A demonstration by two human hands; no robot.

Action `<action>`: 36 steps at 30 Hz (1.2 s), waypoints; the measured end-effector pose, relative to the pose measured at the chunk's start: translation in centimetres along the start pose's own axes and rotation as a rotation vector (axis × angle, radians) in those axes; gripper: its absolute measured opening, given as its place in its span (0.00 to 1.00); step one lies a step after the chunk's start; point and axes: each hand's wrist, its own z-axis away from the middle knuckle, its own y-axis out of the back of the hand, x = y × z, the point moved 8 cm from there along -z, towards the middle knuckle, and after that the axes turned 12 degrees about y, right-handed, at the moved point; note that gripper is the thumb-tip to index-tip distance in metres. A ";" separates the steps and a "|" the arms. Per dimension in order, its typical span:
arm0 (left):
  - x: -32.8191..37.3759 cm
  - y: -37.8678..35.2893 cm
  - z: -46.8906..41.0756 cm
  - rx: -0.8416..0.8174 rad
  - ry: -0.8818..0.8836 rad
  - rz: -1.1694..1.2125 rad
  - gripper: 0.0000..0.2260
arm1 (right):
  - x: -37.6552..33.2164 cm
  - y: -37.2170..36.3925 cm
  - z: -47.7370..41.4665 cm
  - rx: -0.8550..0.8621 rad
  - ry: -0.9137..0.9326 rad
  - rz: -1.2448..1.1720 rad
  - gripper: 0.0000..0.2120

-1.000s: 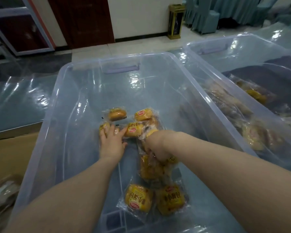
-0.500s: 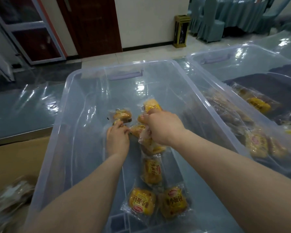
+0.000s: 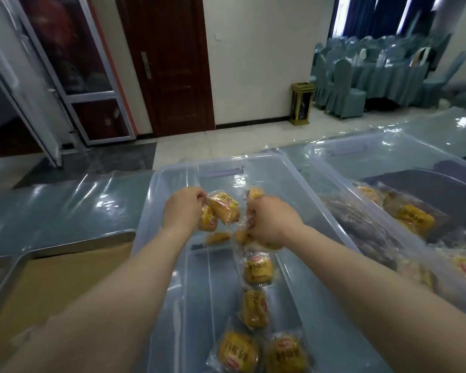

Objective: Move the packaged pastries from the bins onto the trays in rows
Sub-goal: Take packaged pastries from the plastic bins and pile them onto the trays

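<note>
both hands have risen above the bin (image 3: 156, 184); left hand (image 3: 184, 208) pinches two wrapped pastries (image 3: 223, 208) by their film, right hand (image 3: 272, 222) grips a bunch (image 3: 254, 193), likely gathered for the tray (image 3: 65, 244); others (image 3: 238, 351) lie by the bin's near edge

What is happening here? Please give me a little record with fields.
Left hand: grips two packaged pastries
Right hand: grips a bunch of packets
Near bin: clear plastic, loose packets lying inside
Right bin: clear, holds other pastries
Tray: left of the near bin, paper-lined
</note>
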 end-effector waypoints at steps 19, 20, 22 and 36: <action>-15.5 31.3 14.9 0.627 -0.226 0.198 0.07 | -30.9 3.9 1.9 0.325 0.569 -0.282 0.10; -17.9 32.6 16.1 0.655 -0.188 0.204 0.07 | -33.4 2.9 1.9 0.313 0.598 -0.289 0.10; -23.2 34.5 18.7 0.685 -0.087 0.205 0.06 | -38.8 0.6 2.2 0.282 0.668 -0.284 0.10; -58.2 48.6 37.0 0.718 0.476 0.193 0.12 | -74.3 -21.5 7.1 -0.051 0.923 -0.362 0.16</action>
